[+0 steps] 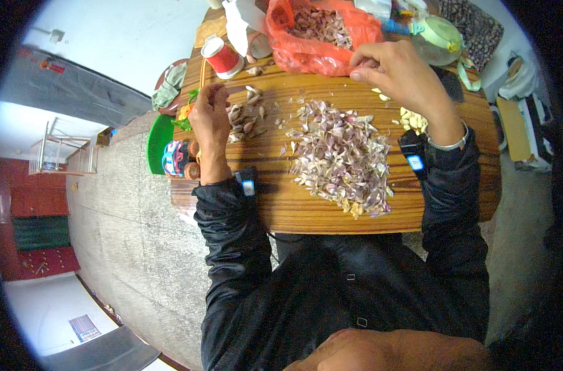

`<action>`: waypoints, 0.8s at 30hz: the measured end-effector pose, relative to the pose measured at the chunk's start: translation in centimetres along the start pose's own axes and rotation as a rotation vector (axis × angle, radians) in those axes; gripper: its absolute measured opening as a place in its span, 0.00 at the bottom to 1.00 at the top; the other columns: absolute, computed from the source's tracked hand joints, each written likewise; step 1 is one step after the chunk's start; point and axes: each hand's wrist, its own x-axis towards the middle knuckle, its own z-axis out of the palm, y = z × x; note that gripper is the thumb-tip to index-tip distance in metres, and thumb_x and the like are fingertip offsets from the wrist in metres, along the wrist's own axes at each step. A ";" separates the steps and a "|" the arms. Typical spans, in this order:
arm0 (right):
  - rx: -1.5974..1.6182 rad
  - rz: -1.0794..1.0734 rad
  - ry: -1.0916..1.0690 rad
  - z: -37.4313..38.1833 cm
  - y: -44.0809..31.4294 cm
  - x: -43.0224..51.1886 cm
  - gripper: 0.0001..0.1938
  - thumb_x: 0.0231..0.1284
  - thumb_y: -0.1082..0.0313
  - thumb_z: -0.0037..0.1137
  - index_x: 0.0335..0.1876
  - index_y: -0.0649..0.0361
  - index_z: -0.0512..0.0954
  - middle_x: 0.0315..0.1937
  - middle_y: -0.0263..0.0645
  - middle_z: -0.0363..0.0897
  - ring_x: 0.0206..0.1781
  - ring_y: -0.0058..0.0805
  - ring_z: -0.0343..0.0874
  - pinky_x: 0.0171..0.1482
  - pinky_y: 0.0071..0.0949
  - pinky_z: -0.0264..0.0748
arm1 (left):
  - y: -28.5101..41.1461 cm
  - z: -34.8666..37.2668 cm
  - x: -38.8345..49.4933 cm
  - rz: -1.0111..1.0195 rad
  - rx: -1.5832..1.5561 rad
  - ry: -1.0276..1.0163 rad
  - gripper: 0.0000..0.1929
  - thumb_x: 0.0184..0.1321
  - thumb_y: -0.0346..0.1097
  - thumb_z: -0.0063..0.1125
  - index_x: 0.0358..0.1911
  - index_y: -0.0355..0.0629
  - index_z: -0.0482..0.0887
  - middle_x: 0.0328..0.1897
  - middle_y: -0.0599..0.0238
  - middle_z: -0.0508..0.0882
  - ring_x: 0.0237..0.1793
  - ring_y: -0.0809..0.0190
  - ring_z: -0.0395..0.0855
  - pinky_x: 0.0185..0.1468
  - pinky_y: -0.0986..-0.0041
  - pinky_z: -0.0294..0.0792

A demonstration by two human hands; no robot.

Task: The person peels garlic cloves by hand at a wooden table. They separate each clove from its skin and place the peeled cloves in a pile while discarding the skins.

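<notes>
My left hand point(210, 120) is raised at the left of the wooden table point(272, 195), its fingers curled beside unpeeled garlic cloves point(242, 121). Whether something sits between those fingers is hidden. My right hand point(395, 69) hovers by the front right edge of a red plastic bag point(300, 58), fingers bent towards the thumb; I cannot tell if they pinch anything. Inside the bag lies a mass of dry garlic skins or cloves point(325, 28). Peeled cloves point(412, 121) sit near my right wrist, with a few more point(381, 94) under the hand. A broad heap of garlic skins point(341, 157) covers the table's middle.
A red-and-white cup point(222, 58) stands at the back left near a garlic bulb point(255, 71). A toy vehicle point(181, 159) and green basin point(156, 143) border the left side. At the back right are a pale green-lidded container point(436, 39) and a dark flat object point(449, 83).
</notes>
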 end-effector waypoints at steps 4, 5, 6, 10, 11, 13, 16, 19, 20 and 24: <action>0.000 -0.043 0.012 0.1 0.3 0.0 0.11 0.57 0.63 0.60 0.37 0.65 0.79 0.25 0.46 0.81 0.30 0.36 0.83 0.35 0.29 0.75 | 0.3 -1.0 -0.1 -0.066 -0.262 -0.302 0.11 0.62 0.38 0.60 0.38 0.36 0.85 0.29 0.62 0.86 0.33 0.70 0.83 0.37 0.75 0.72; 0.005 -0.043 0.014 0.0 0.3 0.0 0.11 0.57 0.63 0.60 0.37 0.65 0.79 0.26 0.46 0.81 0.31 0.36 0.83 0.35 0.30 0.75 | 0.2 -1.3 0.0 -0.125 -0.307 -0.445 0.12 0.62 0.39 0.61 0.38 0.36 0.85 0.29 0.62 0.86 0.33 0.71 0.83 0.37 0.76 0.72; 0.003 -0.041 0.013 -0.1 0.3 -0.1 0.11 0.57 0.63 0.60 0.37 0.65 0.79 0.26 0.46 0.82 0.31 0.36 0.84 0.35 0.30 0.75 | 0.0 -1.4 -0.1 -0.155 -0.370 -0.462 0.13 0.62 0.41 0.61 0.38 0.37 0.86 0.30 0.59 0.86 0.34 0.66 0.83 0.39 0.75 0.71; -0.005 0.004 0.001 -0.1 0.1 -0.2 0.12 0.58 0.62 0.60 0.37 0.64 0.79 0.26 0.46 0.82 0.32 0.37 0.84 0.35 0.30 0.75 | -1.5 -1.4 0.2 0.128 0.191 -0.070 0.11 0.61 0.38 0.59 0.43 0.41 0.86 0.36 0.49 0.85 0.39 0.47 0.84 0.44 0.65 0.73; -0.005 0.014 -0.009 -0.1 0.0 -0.2 0.12 0.58 0.62 0.60 0.37 0.64 0.79 0.27 0.46 0.82 0.32 0.37 0.84 0.35 0.30 0.76 | -2.0 -1.2 0.3 0.094 0.278 -0.122 0.11 0.60 0.37 0.59 0.44 0.42 0.85 0.38 0.48 0.84 0.40 0.46 0.84 0.45 0.64 0.73; -0.011 0.002 -0.009 -0.1 -0.1 -0.2 0.11 0.57 0.62 0.60 0.37 0.64 0.79 0.27 0.45 0.82 0.33 0.36 0.84 0.36 0.30 0.76 | -2.9 -0.9 0.5 0.109 0.465 -0.212 0.12 0.59 0.35 0.58 0.46 0.45 0.85 0.43 0.48 0.84 0.43 0.45 0.83 0.47 0.61 0.73; -0.008 -0.017 -0.010 0.1 -0.2 -0.2 0.11 0.57 0.62 0.59 0.38 0.63 0.79 0.27 0.44 0.82 0.33 0.36 0.84 0.37 0.30 0.76 | -3.7 -0.5 0.1 0.081 0.466 -0.303 0.12 0.58 0.37 0.58 0.45 0.48 0.85 0.44 0.48 0.82 0.46 0.45 0.81 0.48 0.59 0.72; -0.023 -0.017 -0.024 0.1 -0.2 -0.2 0.11 0.57 0.62 0.59 0.38 0.62 0.79 0.28 0.44 0.82 0.34 0.36 0.84 0.38 0.31 0.76 | -3.6 -0.1 -0.1 0.093 0.459 -0.314 0.11 0.59 0.38 0.57 0.43 0.48 0.85 0.43 0.49 0.82 0.47 0.45 0.80 0.49 0.58 0.71; -0.027 -0.011 -0.038 0.2 -0.2 -0.2 0.11 0.57 0.62 0.59 0.38 0.62 0.79 0.28 0.44 0.82 0.34 0.36 0.84 0.38 0.31 0.76 | -3.4 0.0 -0.1 0.087 0.427 -0.313 0.10 0.59 0.38 0.56 0.42 0.47 0.85 0.43 0.49 0.82 0.47 0.45 0.80 0.49 0.58 0.71; -0.027 -0.013 -0.052 0.4 -0.2 -0.2 0.12 0.57 0.61 0.59 0.38 0.62 0.79 0.28 0.45 0.82 0.34 0.37 0.84 0.37 0.32 0.76 | -2.7 0.1 -0.1 0.125 0.328 -0.275 0.09 0.58 0.36 0.56 0.40 0.45 0.86 0.38 0.50 0.84 0.43 0.45 0.82 0.47 0.60 0.73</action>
